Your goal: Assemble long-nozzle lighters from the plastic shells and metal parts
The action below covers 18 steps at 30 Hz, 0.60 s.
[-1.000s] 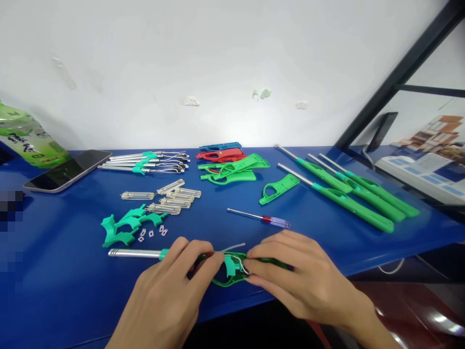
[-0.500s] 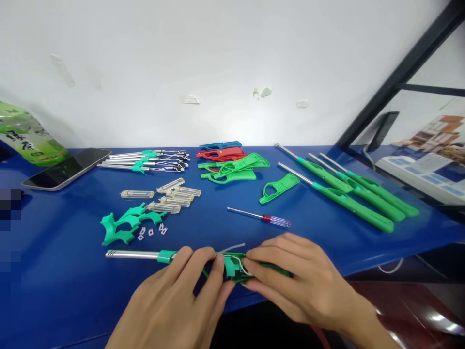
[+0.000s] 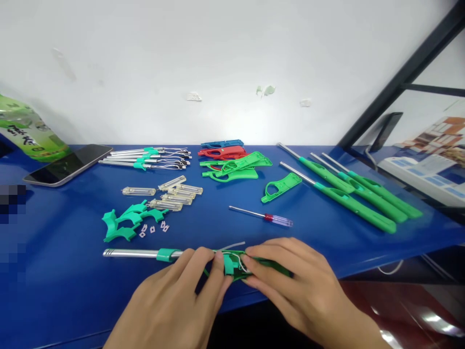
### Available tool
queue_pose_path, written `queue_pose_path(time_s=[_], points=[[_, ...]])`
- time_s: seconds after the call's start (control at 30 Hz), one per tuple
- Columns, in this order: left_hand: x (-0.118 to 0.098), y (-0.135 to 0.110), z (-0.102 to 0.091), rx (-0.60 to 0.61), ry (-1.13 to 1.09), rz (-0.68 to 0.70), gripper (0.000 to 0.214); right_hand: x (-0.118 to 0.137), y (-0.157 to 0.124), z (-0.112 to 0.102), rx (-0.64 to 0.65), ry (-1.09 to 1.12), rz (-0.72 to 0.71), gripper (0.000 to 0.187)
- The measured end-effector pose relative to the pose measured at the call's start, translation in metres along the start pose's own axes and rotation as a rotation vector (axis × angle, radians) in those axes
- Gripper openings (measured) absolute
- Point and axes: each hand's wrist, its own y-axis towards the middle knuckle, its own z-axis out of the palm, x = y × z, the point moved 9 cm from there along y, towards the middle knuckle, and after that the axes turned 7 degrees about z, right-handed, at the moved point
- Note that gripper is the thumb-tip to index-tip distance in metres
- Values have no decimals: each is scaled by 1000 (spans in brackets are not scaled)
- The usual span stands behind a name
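Blue desk [image 3: 72, 291] spans mid-frame, with a white wall behind it.

Left hand [image 3: 170, 305] and right hand [image 3: 301, 286] are at bottom centre. Over the last second they have closed in on each other. The fingertips now nearly meet over the teal trigger piece [image 3: 229, 265], and the green loop that showed beneath it is covered.

Both hands grasp the half-built lighter [image 3: 166, 254]. The left pinches just left of the trigger, and the right presses on the shell and white wire. My read: the grip has tightened on that middle section. The metal tube [image 3: 131, 253] sticks out left, flat on the desk.

The lighter lies along the near desk edge and the wrists overhang it, so there is little room below.

- **Right:** finished green lighters [image 3: 348, 196], well apart from the hands.
- **Upper middle:** shell halves [image 3: 232, 165] and wired tubes [image 3: 148, 159].
- **Left edge:** phone [image 3: 69, 165].
- **Centre-left:** fuel tanks [image 3: 174, 196], spare teal triggers [image 3: 127, 220] and tiny white clips [image 3: 152, 228].
- **Centre:** screwdriver [image 3: 265, 217], near the right fingertips.

Bare blue is open at lower left, and between the screwdriver and the finished lighters.
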Motion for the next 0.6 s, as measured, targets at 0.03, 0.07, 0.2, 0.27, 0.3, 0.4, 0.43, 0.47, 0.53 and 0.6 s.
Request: queue_pose_path(time_s=[0.03, 0.07, 0.2, 0.27, 0.3, 0.4, 0.43, 0.47, 0.53, 0.6], points=[[0, -1, 0, 5, -4, -2, 34, -2, 0, 1, 5, 20, 9, 15], [0, -1, 0, 10, -9, -8, 35, -4, -1, 2, 11, 46, 25, 14], [2, -2, -1, 30, -16, -45, 49, -17, -1, 3, 19, 149, 128, 23], [2, 0, -2, 23, 2, -32, 50, -24, -2, 3, 30, 162, 194, 39], [1, 1, -3, 18, 14, -28, 48, -27, -2, 4, 47, 163, 213, 43], [1, 5, -7, -19, 46, -49, 39, -29, -2, 8, 116, 166, 222, 33], [1, 6, -9, -38, 60, -55, 38, -29, -1, 9, 131, 170, 221, 29], [0, 7, -12, -58, 75, -53, 38, -30, -1, 9, 139, 176, 225, 28], [-5, 8, -16, -84, 90, -20, 39, -32, 0, 10, 147, 185, 245, 37], [-7, 9, -16, -91, 89, 4, 39, -35, 0, 11, 157, 195, 279, 56]])
